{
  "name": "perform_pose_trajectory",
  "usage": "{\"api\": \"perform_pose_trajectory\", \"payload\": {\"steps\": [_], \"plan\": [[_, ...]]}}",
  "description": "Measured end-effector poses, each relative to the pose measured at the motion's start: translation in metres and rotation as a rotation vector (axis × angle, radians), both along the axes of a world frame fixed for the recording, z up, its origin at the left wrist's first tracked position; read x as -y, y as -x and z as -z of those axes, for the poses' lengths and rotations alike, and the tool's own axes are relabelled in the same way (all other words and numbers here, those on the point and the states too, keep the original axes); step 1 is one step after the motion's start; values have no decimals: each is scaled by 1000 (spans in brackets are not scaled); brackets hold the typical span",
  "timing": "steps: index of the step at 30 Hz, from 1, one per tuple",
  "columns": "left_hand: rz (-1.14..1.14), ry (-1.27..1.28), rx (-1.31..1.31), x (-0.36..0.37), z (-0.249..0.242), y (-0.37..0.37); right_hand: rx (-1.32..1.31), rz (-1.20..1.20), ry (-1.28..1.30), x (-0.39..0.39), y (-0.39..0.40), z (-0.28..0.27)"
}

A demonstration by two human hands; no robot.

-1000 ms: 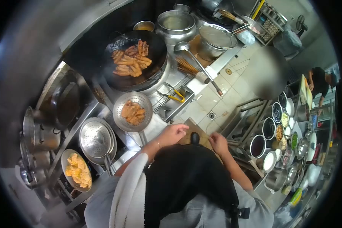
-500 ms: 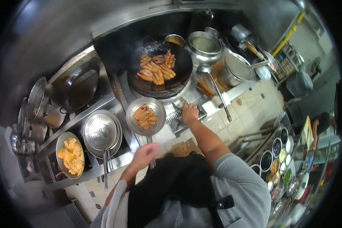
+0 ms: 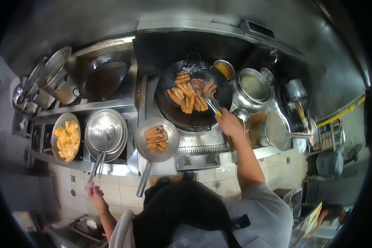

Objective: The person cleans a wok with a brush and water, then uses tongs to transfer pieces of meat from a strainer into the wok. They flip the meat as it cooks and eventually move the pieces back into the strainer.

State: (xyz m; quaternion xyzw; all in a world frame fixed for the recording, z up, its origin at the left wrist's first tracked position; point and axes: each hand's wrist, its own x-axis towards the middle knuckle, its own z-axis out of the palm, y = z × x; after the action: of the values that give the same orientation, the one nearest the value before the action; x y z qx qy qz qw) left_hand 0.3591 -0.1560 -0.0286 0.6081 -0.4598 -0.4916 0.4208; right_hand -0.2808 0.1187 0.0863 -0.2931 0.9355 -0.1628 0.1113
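My right hand (image 3: 228, 123) grips metal tongs (image 3: 211, 105) with a yellow handle, and their tips reach into the black wok (image 3: 193, 96) among several browned fried strips (image 3: 190, 93). My left hand (image 3: 96, 195) hangs low at the left, fingers loosely apart and holding nothing, just below the handle end of a ladle (image 3: 100, 152). In front of the wok, a perforated strainer (image 3: 156, 139) holds a few more fried strips.
Stacked metal strainers (image 3: 106, 130) and a bowl of yellow pieces (image 3: 66, 137) sit at the left. An empty wok (image 3: 105, 77), pots (image 3: 254, 86), a sauce bowl (image 3: 223, 68), and a mesh skimmer (image 3: 277, 129) surround the stove. White tiles front the counter.
My right hand took up the tongs from the counter edge and reached into the wok. My left hand dropped down to the left. My view swung leftwards over the stove.
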Motion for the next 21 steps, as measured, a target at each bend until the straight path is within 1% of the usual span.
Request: {"api": "perform_pose_trajectory", "payload": {"steps": [2, 4, 6, 8, 10, 11, 12, 13, 14, 15, 18, 20, 21], "plan": [[-42, -38, 7, -38, 3, 2, -235, -47, 55, 53, 40, 26], [-83, -73, 18, -77, 6, 3, -155, -77, -79, 102, 84, 60], [-87, -193, 71, -116, 25, -9, -186, -126, -93, 136, 93, 62], [-43, -266, 69, -155, 64, -41, -235, -183, -90, 161, 101, 73], [-147, -420, 110, -191, 110, -75, -209, -167, -133, 184, 125, 101], [-186, -474, -238, -208, 166, -121, -187, -140, -179, 191, 133, 107], [-252, -553, -566, -219, 181, -133, -187, -150, -181, 193, 137, 106], [-243, -559, -214, -238, 187, -131, -186, -121, -189, 194, 138, 103], [-226, -582, 64, -249, 190, -126, -186, -92, -199, 195, 139, 102], [-199, -610, 182, -256, 190, -120, -190, -103, -203, 196, 140, 104], [-108, -638, 311, -260, 193, -106, -169, -145, -216, 188, 141, 106], [-55, -646, 365, -261, 194, -102, -168, -121, -106, 179, 146, 93], [-32, -646, 393, -258, 193, -98, -170, -116, -102, 185, 153, 112]]}}
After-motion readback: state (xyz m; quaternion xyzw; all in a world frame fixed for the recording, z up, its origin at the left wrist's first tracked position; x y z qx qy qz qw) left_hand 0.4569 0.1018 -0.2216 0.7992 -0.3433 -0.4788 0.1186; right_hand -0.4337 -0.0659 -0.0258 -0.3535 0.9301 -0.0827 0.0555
